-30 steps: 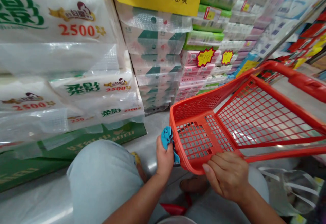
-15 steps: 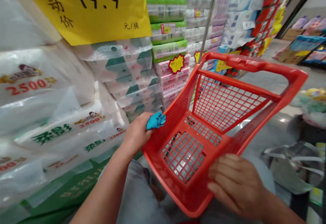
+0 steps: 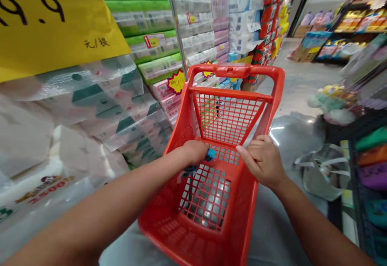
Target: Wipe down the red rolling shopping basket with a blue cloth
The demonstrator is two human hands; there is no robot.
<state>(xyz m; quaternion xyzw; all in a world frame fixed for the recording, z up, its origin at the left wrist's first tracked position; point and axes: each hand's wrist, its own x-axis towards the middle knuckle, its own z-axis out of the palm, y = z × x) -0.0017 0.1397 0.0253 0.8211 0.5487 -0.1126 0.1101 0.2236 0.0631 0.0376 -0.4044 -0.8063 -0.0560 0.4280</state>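
Note:
A red plastic shopping basket (image 3: 234,195) with grid panels and a loop handle stands tilted before me. My left hand (image 3: 196,152) is inside it, closed on a bunched blue cloth (image 3: 211,154), just above the grid and near the left wall. Part of the cloth is hidden by the fingers. On the right side, my right hand (image 3: 262,159) is wrapped over the basket's rim, thumb pointing inward. Some dark and pale material shows beneath my left wrist, too blurred to make out.
Stacked tissue packs (image 3: 105,104) rise close on the left, under a yellow price sign (image 3: 60,28). A metal pole (image 3: 177,24) stands behind the basket. To the right are a grey-white bag (image 3: 325,173), a dark shelf (image 3: 370,185) and plush-looking items (image 3: 335,104) by the floor.
My left hand has moved with the blue cloth from the basket's left rim to inside it. My right hand has shifted forward along the right rim. The basket now appears turned more upright in view.

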